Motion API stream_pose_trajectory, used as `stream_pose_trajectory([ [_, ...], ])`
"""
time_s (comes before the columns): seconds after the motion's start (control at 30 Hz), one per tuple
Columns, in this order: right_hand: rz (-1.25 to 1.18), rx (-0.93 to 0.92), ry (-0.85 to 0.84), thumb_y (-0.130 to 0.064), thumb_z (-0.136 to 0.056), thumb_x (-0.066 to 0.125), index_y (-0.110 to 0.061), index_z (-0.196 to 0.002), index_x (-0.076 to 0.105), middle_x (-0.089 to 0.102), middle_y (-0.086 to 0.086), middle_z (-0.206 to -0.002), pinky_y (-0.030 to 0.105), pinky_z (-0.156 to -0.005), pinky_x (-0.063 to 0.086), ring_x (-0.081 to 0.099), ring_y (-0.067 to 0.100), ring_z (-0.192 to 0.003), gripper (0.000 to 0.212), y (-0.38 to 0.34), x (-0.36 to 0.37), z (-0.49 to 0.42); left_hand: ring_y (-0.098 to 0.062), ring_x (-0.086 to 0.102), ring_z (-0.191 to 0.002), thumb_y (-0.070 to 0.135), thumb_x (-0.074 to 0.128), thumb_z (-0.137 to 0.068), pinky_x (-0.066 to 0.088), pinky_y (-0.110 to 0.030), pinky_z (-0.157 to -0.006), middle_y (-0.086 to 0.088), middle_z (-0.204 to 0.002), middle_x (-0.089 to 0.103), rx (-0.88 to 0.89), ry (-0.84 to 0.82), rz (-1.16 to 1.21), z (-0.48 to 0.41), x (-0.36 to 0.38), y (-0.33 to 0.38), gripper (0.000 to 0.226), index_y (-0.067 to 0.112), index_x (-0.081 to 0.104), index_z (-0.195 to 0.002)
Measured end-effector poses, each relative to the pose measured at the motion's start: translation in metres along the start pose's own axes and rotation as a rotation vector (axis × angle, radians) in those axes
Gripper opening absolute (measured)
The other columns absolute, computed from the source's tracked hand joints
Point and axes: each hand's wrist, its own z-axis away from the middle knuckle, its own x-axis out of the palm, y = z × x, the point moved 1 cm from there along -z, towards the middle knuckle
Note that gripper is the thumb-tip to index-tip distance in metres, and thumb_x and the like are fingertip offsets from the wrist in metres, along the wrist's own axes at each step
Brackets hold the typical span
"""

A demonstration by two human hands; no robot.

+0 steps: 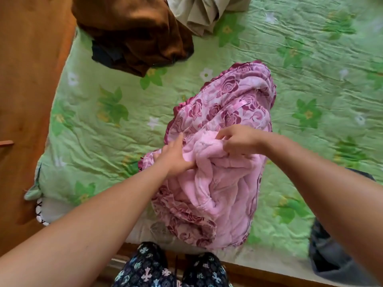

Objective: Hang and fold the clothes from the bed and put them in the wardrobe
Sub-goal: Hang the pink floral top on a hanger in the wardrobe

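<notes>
Green floral bedspread [310, 90], pink rose-print garment [228, 112] heaped centre, wood floor [24, 79] left.

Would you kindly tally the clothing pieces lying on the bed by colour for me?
pink rose-print garment: 1
brown garment: 1
beige garment: 1
navy garment, mostly under the brown one: 1
dark grey garment: 1
Total: 5
</notes>
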Motion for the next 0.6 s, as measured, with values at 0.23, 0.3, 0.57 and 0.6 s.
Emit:
stream_pose_trajectory([
  [0.23, 0.447, 0.144, 0.634, -0.026, -0.081, 0.072, -0.038, -0.144, 0.035, 0.039, 0.018, -0.143, 0.051, -0.093, 0.047, 0.044, 0.041, -0.128, 0.074, 0.052, -0.067, -0.061, -0.04, 0.059, -0.115, 0.031, 0.064, -0.084, 0.049, -0.049, -0.092, -0.017, -0.125, 0.061, 0.076, 0.024, -0.174, -0.025, 0.001, 0.007, 0.045, 0.017, 0.042, -0.12],
  [0.3, 0.552, 0.174, 0.488, -0.026, -0.078, 0.072, -0.042, -0.154, 0.018, 0.013, 0.011, -0.162, 0.064, -0.11, 0.034, 0.018, 0.041, -0.147, 0.095, 0.062, -0.07, -0.079, -0.039, 0.061, -0.11, 0.029, 0.065, -0.084, 0.049, -0.042, -0.081, -0.018, -0.119, 0.064, 0.111, -0.007, -0.182, -0.031, -0.002, 0.005, 0.04, 0.02, 0.035, -0.109],
  [0.57, 0.528, 0.133, 0.317, -0.055, -0.087, 0.058, -0.029, -0.155, 0.015, -0.009, 0.0, -0.169, 0.079, -0.109, -0.003, -0.012, 0.033, -0.154, 0.084, 0.079, -0.049, -0.125, -0.037, 0.065, -0.096, 0.059, 0.062, -0.073, 0.049, -0.039, -0.069, -0.011, -0.108, 0.069, 0.161, 0.042, -0.283, -0.043, -0.032, -0.028, 0.048, 0.03, 0.037, -0.102],
  [0.6, 0.52, 0.105, 0.341, -0.06, -0.085, 0.059, -0.03, -0.153, 0.02, -0.005, 0.002, -0.169, 0.078, -0.109, -0.001, -0.009, 0.034, -0.154, 0.084, 0.082, -0.052, -0.125, -0.036, 0.066, -0.098, 0.054, 0.065, -0.077, 0.05, -0.039, -0.071, -0.01, -0.111, 0.069, 0.16, 0.061, -0.304, -0.046, -0.039, -0.033, 0.047, 0.029, 0.041, -0.109],
])
